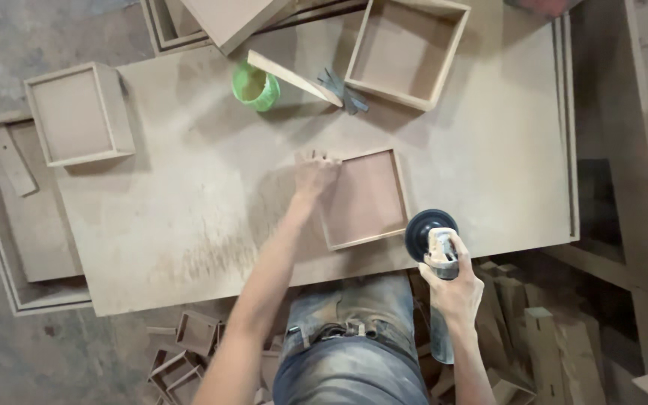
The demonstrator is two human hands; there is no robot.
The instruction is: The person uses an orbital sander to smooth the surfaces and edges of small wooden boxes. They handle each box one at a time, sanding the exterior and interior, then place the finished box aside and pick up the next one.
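No packages or labels to speak of, just a green tub (256,86) near the bench's (189,225) far edge, with a wood strip (294,77) lying tilted across its rim; something grey and metal (343,91) sits just beside the strip's end, can't make out what it is.

Left hand (315,174) is laid flat with fingers bent over the far left corner of a shallow frame (365,199), which lies near the bench's near edge, right of middle; fingertips touch its rim, not wrapped around anything. Right hand (455,289) is closed tight around a sander (435,244), black disc up top, held just off the near edge beside the frame's near right corner; its lower body is partly hidden by the hand and arm.

A deeper box (406,49) sits at the far edge, another box (80,112) at the far left corner; offcuts (189,352) pile on the floor, cut off by the picture's edge.
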